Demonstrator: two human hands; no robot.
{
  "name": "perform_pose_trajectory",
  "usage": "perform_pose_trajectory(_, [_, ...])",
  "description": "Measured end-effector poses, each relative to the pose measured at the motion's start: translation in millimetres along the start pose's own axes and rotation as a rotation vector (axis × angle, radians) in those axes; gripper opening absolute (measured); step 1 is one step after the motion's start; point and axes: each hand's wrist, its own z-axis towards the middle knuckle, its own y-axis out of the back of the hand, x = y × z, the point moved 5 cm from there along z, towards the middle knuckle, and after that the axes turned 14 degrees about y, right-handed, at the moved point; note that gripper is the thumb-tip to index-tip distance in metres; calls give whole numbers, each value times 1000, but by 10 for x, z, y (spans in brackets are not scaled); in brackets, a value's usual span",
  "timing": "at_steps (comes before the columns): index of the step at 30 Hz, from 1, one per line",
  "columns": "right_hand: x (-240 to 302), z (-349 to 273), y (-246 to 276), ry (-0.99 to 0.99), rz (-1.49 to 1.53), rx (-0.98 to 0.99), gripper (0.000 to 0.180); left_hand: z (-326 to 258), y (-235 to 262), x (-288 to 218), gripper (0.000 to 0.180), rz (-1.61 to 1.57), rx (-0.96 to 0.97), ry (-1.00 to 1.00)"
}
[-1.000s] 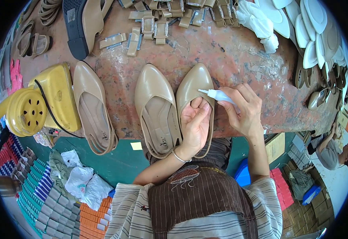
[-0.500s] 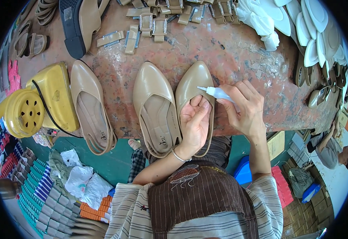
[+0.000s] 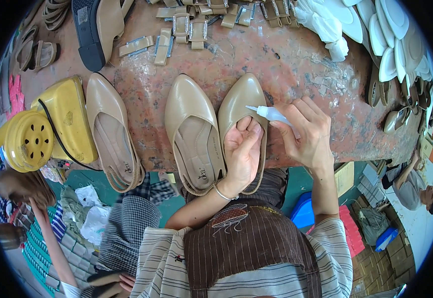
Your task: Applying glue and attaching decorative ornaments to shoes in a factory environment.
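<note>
My left hand lies palm up in the opening of a beige pointed slingback shoe. Its fingertips are tucked under the upper and its thumb is folded over them, closed on the shoe's front edge. My right hand grips a small white squeeze bottle with a thin nozzle. The nozzle tip hangs over or touches the upper of that shoe; I cannot tell which. Against its left side stands a matching shoe, and a third beige slingback sits farther left.
A yellow machine with a round vented cover and black cord stands at the left. Beige bows with shiny trim lie along the back. White shoe-shaped pieces are heaped at back right. Another person in checkered clothing is at lower left.
Another person has come into view at lower left, carrying something brown. My right hand has shifted very slightly; both hands keep their grip.
</note>
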Motion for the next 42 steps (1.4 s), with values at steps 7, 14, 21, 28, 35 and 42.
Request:
perform_pose_trajectory(7, [-9, -31, 46, -14, -18, 5, 21, 11, 2, -3, 19, -10, 61, -33])
perform_pose_trajectory(14, [27, 12, 17, 1, -6, 5, 20, -4, -11, -9, 12, 25, -85, 0])
perform_pose_trajectory(21, [-26, -56, 80, -40, -38, 14, 17, -4, 69, 19, 13, -2, -34, -18])
perform_pose_trajectory(28, [-401, -240, 113, -117, 285, -277, 21, -3, 35, 1, 14, 12, -66, -14])
perform_pose_trajectory(35, [-915, -539, 34, -293, -39, -607, 23, -21, 32, 11, 14, -13, -130, 8])
perform_pose_trajectory(42, [-310, -454, 161, -245, -304, -784, 26, -13, 71, 4, 14, -9, -69, -16])
